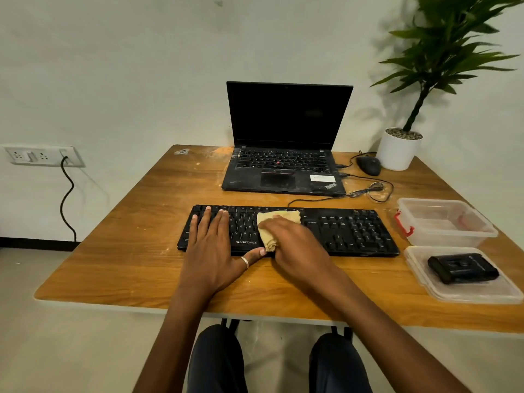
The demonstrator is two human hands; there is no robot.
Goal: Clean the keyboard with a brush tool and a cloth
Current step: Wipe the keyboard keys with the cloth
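Got to wiping: pressed the cloth (pixel 279 216), gripped by curled fingers of the right hand (pixel 295 239), onto the middle of the keyboard (pixel 354 231); steadied it with the flat, straight-fingered left hand (pixel 215 245). Probably had right-side keys left (a guess).

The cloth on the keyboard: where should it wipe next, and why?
Probably slide the crumpled yellow cloth rightward. The right hand grips it at the middle of the flat black keyboard, the left hand rests flat on its left side, and the right end lies bare.
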